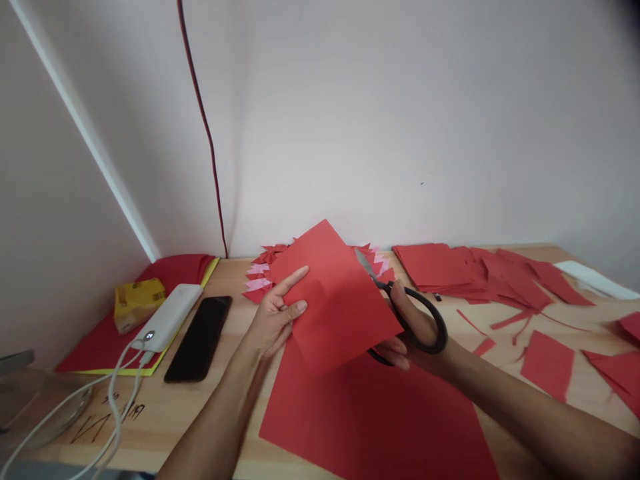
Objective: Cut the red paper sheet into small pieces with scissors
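Note:
My left hand (277,313) pinches the left edge of a red paper square (340,300) and holds it up, tilted, over the desk. My right hand (410,333) grips black-handled scissors (410,310), thumb through the upper loop. The blades meet the paper's right edge near its upper corner. A large red sheet (370,420) lies flat on the wooden desk (210,413) under both hands. Behind the held paper sits a pile of cut red and pink zigzag pieces (263,270).
A black phone (199,339), a white power bank (170,317) with white cables and a yellow packet (137,301) lie at left on red paper. Stacked red sheets (450,267) and scraps (547,363) cover the right side. A red cord (205,127) runs down the wall corner.

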The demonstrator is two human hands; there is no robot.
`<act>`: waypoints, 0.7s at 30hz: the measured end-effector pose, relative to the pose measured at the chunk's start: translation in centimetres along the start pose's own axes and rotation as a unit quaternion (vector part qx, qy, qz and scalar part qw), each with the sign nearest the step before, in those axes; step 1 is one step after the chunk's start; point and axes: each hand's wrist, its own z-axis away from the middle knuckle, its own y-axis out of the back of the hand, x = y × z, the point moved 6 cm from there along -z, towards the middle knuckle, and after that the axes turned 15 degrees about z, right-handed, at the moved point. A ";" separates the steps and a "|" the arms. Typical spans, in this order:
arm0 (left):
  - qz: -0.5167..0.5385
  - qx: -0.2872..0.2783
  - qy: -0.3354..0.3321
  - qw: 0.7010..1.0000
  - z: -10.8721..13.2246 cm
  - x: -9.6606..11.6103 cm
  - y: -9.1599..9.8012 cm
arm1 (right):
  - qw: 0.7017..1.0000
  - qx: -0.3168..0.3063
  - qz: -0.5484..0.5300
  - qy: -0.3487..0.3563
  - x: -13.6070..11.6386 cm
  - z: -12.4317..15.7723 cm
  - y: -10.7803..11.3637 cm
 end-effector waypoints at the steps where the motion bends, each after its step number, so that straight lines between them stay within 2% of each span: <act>1: -0.001 0.003 -0.001 1.000 0.0 0.0 0.0 | 1.000 0.002 -0.006 0.006 0.0 -0.1 -0.1; 8: 0.005 0.010 0.001 1.000 -0.2 -0.1 0.6 | 0.999 0.000 -0.025 0.036 0.3 -0.3 -0.1; 12: 0.006 0.007 0.009 1.000 -0.1 -0.2 0.7 | 0.999 -0.012 0.000 0.050 0.5 0.0 0.2; 17: -0.012 -0.021 0.048 0.999 0.0 -1.0 0.4 | 0.998 0.037 0.037 0.036 0.8 0.1 1.0; 21: -0.016 -0.026 0.050 0.998 0.1 -1.1 0.4 | 0.999 0.034 0.023 0.010 1.1 0.3 1.0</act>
